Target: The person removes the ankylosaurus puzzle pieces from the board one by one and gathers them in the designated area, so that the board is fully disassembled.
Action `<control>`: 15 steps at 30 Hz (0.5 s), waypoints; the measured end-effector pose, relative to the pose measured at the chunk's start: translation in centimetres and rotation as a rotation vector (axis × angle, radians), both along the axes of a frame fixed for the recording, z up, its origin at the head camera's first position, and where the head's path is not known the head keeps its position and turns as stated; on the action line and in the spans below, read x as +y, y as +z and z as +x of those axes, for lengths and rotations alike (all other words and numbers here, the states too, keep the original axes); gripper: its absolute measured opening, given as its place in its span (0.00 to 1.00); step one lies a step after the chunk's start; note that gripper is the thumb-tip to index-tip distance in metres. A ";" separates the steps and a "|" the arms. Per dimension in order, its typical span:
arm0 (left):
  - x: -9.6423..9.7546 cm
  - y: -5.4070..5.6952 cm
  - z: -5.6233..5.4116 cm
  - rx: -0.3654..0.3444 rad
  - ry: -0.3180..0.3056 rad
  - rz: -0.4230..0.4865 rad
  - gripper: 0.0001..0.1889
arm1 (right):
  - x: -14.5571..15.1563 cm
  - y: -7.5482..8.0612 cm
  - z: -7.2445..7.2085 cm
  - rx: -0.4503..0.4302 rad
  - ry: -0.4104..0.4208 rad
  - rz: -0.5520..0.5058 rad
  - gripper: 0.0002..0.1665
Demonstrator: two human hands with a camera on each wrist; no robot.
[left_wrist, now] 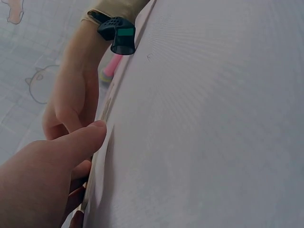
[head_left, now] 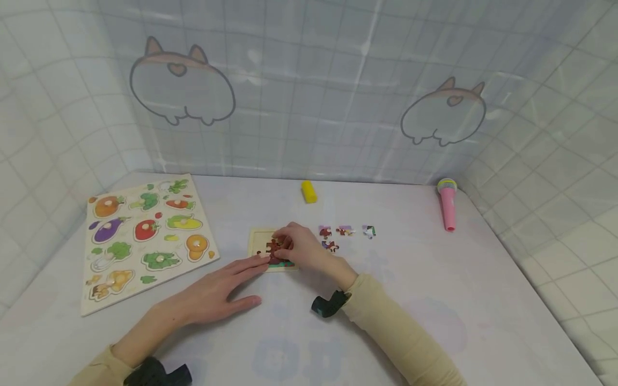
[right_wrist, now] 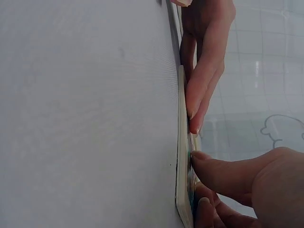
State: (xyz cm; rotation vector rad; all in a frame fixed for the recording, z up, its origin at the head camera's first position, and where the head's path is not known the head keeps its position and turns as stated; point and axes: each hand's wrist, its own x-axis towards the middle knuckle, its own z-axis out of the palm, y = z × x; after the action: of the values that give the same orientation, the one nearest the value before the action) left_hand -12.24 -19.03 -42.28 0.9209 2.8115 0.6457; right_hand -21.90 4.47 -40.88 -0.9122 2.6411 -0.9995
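Note:
A small wooden jigsaw puzzle board point(head_left: 258, 236) with a pale frame lies flat on the table, partly filled with brown pieces above a green strip. My left hand point(head_left: 227, 287) rests at its lower left, fingers extended, fingertips on the board and pieces. Over the board's right side is my right hand point(head_left: 301, 246), its thumb and index finger bent around a brown puzzle piece point(head_left: 276, 244) in the frame. The right wrist view shows that thumb point(right_wrist: 202, 159) pressed to the board's face. Much of the picture is hidden beneath my fingers.
Several loose jigsaw pieces point(head_left: 345, 230) lie right of the board. A yellow block point(head_left: 309, 192) sits behind it. On the left is a large vegetable peg puzzle point(head_left: 181, 249); a pink toy microphone point(head_left: 448, 206) lies far right. Tiled-pattern walls point(head_left: 309, 118) enclose the table.

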 end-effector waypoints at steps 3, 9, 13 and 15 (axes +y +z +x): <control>0.0 0.0 0.1 0.002 0.002 0.000 0.36 | -0.1 0.1 0.2 0.004 0.000 0.007 0.21; 0.0 0.2 0.1 -0.007 0.001 -0.002 0.37 | -0.1 0.3 0.4 -0.001 -0.001 0.015 0.21; 0.1 0.1 0.1 -0.010 0.003 -0.005 0.37 | 0.0 0.1 0.4 0.004 0.003 0.021 0.22; 0.1 0.1 0.0 -0.001 -0.002 -0.001 0.37 | 0.0 0.0 0.4 0.009 0.006 0.025 0.22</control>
State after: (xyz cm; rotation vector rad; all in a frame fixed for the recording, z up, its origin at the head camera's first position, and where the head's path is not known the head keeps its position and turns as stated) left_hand -12.22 -18.93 -42.22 0.9227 2.8098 0.6437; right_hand -21.51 4.45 -40.84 -0.9204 2.6509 -0.9614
